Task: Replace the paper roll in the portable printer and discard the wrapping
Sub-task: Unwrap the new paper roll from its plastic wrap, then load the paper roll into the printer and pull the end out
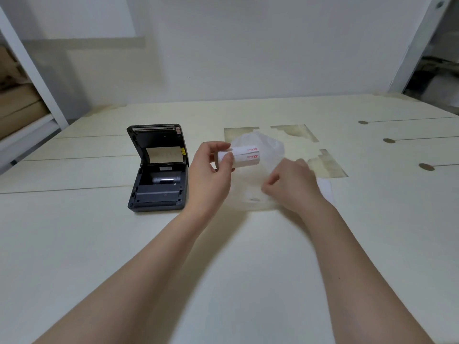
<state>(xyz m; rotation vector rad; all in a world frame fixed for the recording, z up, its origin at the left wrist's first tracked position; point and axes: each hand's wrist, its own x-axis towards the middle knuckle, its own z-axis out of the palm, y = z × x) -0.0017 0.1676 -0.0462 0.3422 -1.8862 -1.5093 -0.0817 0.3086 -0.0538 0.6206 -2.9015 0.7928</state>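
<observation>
Two hands are busy: the paper roll (242,156) is pinched by the left hand (211,170) clear of the desk (223,269), while clear wrapping (260,155) is gripped by the right hand (290,184), likely being pulled off; the printer (157,170) lies open, ready.

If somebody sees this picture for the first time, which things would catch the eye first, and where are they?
Probably the white paper roll with red print, held up by the left hand near the middle of the view. Next, the dark printer on the table to the left, its lid open and a grey spindle in the bay. The right hand pinches thin, blurred wrapping beside the roll.
</observation>
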